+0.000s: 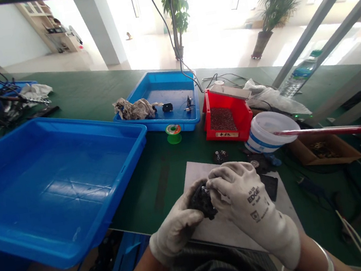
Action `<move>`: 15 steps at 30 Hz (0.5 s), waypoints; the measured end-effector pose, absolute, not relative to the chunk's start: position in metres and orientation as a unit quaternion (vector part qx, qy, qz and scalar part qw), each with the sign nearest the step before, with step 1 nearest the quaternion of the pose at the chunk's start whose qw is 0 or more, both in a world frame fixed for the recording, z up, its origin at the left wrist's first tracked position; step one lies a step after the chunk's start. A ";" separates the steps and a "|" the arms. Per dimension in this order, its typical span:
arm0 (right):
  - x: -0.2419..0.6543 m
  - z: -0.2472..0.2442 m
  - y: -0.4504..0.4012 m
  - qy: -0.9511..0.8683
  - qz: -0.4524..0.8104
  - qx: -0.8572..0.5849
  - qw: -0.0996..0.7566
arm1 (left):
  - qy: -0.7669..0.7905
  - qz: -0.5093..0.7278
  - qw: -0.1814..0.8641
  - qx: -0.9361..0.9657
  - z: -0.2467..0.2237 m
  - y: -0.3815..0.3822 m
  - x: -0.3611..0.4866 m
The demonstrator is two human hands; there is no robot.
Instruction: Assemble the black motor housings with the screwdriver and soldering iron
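Both of my hands wear white work gloves and meet over a pale sheet (245, 230) at the front of the bench. My left hand (181, 219) grips a small black plastic housing (203, 202), tilted up between thumb and fingers. Bent over the housing from the right, my right hand (243, 194) has its fingertips pinched at the upper edge, near a small shiny part (204, 189). What the right fingertips hold, if anything, is hidden. A flat black piece (271, 186) lies on the sheet, partly behind the right hand.
A large blue tray (127, 145) sits left; a smaller blue tray (161, 122) behind holds crumpled paper and black parts. A green spool (174, 137), red bin (209, 126) of small pieces, white bucket (259, 144) and cardboard box (336, 159) stand around. A red rod (336, 130) crosses from the right.
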State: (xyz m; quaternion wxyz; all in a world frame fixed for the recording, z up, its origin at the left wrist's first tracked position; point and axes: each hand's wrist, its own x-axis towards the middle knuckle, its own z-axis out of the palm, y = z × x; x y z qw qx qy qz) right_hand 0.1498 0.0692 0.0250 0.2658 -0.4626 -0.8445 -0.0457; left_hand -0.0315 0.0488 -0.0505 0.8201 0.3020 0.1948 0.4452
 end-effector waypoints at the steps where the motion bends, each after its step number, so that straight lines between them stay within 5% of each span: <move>1: 0.150 0.025 0.069 -0.852 -0.049 -0.458 0.249 | 0.196 0.441 0.819 0.310 -0.048 0.049 -0.031; 10: 0.153 0.023 0.070 -0.894 -0.044 -0.421 0.147 | 0.238 0.429 0.813 0.315 -0.040 0.048 -0.028; 15: 0.187 0.039 0.063 -0.844 -0.061 -0.464 0.262 | 0.333 0.423 0.768 0.347 -0.039 0.047 -0.039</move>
